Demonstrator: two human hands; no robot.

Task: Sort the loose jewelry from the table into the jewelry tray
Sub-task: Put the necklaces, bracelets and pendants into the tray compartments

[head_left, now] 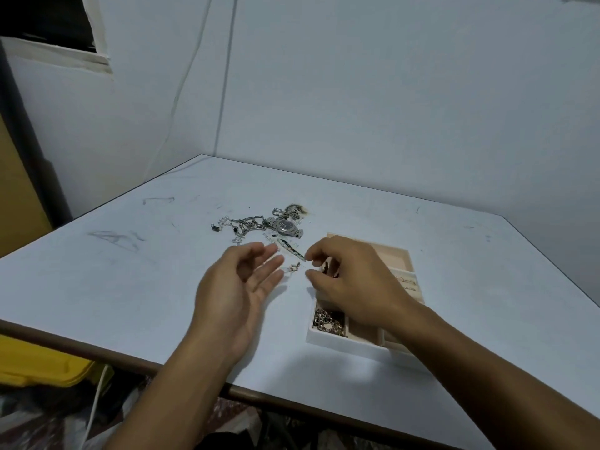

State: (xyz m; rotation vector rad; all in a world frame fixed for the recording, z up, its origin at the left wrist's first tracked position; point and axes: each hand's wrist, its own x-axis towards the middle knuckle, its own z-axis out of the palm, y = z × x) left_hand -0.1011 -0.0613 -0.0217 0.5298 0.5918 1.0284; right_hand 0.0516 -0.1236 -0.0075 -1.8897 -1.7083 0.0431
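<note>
1. Head view, folks: our left hand (240, 287) hovers over the table (113, 287), palm turned inward, fingers loose and spread, holding nothing.
2. Our right hand (354, 280) hangs over the far-left part of the jewelry tray (354, 345) with fingers curled. The index tip touches the end of a thin bracelet (287, 246) and the thumb sits a bit apart below it. We honestly can't tell if it grips anything.
3. A small clasp piece (293, 267) lies on the table between our hands.
4. The loose pile (250, 224) sits just beyond the hands, with a watch (285, 226) at its right end, well in from every edge.
5. The tray sits close to the table's front edge, with a chain (326, 321) in its near-left compartment.
6. We've got bare tabletop left of the pile and right of the tray. The far edges meet the walls (389, 92).
7. A yellow bin (39, 365) sits below the front-left edge.
</note>
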